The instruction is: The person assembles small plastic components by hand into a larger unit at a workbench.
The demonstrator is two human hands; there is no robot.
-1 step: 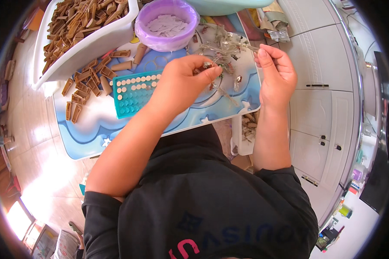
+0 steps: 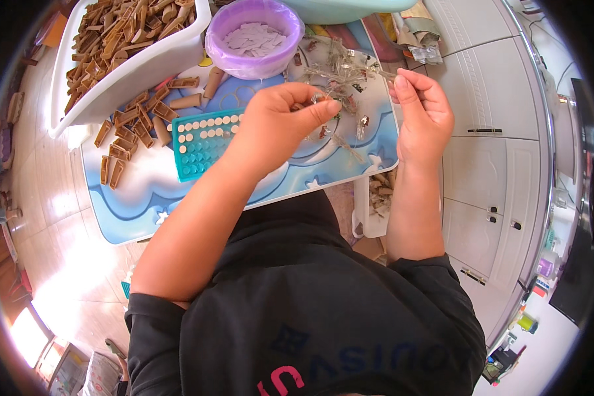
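My left hand (image 2: 274, 125) is over the table between the teal tray (image 2: 198, 173) and a tangle of thin, clear-silvery wires (image 2: 340, 69). Its thumb and forefinger pinch a small silvery piece (image 2: 317, 98), mostly hidden by the fingers. To the right of the tangle, my right hand (image 2: 424, 119) is raised, closed on the end of the wire bundle. Small red and silver parts (image 2: 362, 125) hang or lie among the wires. Round cream-coloured discs (image 2: 204, 123) fill the tray's far rows; its nearer cups show bare teal.
Loose brown plastic half-shells (image 2: 138, 122) lie left of the tray. Behind them is a white bin (image 2: 135, 82) heaped with more. A purple tub (image 2: 257, 69) lined with clear plastic holds white pieces. The blue-patterned table (image 2: 270, 188) ends close to my body; white cabinets (image 2: 478, 86) stand at right.
My left hand has shifted and turned very slightly, its fingertips still pinched. My right hand stays nearly in place, holding the wires.
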